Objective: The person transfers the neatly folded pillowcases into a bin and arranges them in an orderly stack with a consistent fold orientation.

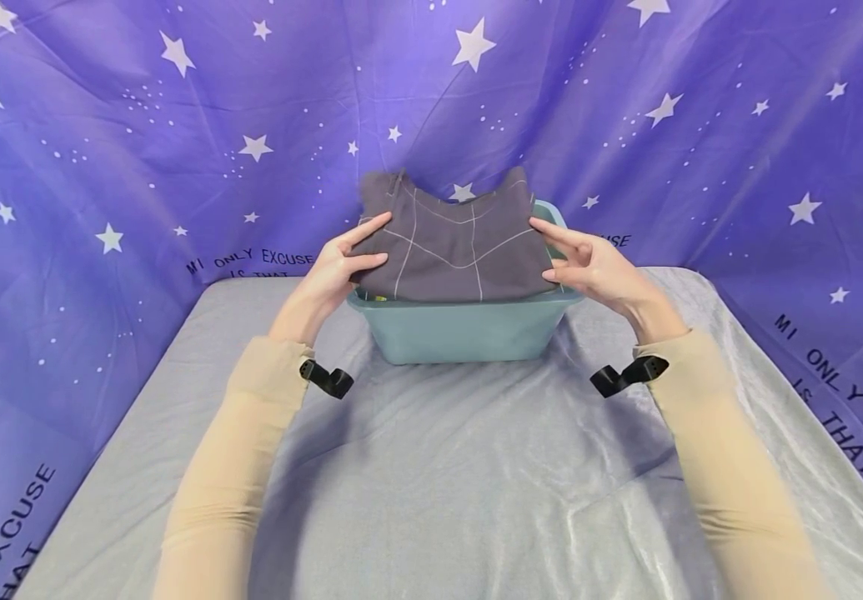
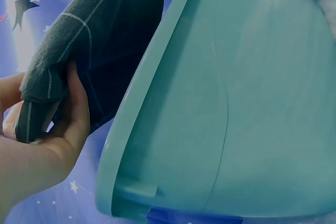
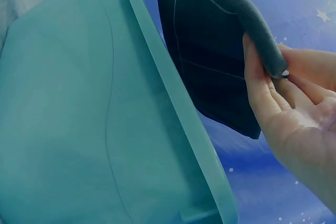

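Note:
A folded dark grey garment with white stitched lines stands tilted over the blue-green plastic tub, its lower edge level with the front rim. At its left side, my left hand pinches it between thumb and fingers. My right hand grips the opposite side. The left wrist view shows the layered garment edge between thumb and fingers. In the right wrist view, the rolled garment edge lies in the grasp of the right hand. The garment hides most of the tub's inside.
A small yellow patch shows at the tub's front left rim. The tub stands toward the back of a table covered with grey cloth. Behind and at both sides hangs a purple curtain with white stars and lettering.

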`<state>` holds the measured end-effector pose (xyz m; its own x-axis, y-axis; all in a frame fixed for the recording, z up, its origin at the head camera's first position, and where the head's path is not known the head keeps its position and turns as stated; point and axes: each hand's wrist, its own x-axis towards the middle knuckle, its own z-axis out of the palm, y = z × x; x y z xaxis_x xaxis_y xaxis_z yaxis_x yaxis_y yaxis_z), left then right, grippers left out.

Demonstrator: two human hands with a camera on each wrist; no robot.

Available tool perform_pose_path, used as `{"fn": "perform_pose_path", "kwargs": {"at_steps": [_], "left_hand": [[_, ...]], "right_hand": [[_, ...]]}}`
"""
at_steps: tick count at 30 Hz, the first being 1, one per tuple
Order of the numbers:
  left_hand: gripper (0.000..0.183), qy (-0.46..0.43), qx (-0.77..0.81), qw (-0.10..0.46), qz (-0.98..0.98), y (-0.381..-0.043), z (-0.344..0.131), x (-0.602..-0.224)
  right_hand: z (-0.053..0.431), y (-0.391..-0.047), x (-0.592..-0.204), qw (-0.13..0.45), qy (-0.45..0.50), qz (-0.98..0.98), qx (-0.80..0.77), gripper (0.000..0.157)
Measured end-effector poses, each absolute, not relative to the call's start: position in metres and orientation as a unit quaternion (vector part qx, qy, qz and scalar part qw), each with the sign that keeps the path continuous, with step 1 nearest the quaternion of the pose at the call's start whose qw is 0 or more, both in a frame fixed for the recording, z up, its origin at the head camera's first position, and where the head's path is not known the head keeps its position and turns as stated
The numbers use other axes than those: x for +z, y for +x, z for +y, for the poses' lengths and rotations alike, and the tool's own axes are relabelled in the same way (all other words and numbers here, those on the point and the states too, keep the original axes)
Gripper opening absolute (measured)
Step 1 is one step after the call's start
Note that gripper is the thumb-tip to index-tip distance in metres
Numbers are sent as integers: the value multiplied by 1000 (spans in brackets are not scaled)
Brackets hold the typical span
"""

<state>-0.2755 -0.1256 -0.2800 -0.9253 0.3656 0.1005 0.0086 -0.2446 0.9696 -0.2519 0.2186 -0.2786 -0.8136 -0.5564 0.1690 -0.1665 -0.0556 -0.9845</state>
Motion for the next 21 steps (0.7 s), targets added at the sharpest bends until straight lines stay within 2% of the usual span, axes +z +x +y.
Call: {"fn": "perform_pose_path", "kwargs": {"at_steps": [21], "left_hand": [[55,80,742,107,657,-300,-104,-285]], "right_hand": [[232,-273,-276,177,-199,704,-658,67]]}}
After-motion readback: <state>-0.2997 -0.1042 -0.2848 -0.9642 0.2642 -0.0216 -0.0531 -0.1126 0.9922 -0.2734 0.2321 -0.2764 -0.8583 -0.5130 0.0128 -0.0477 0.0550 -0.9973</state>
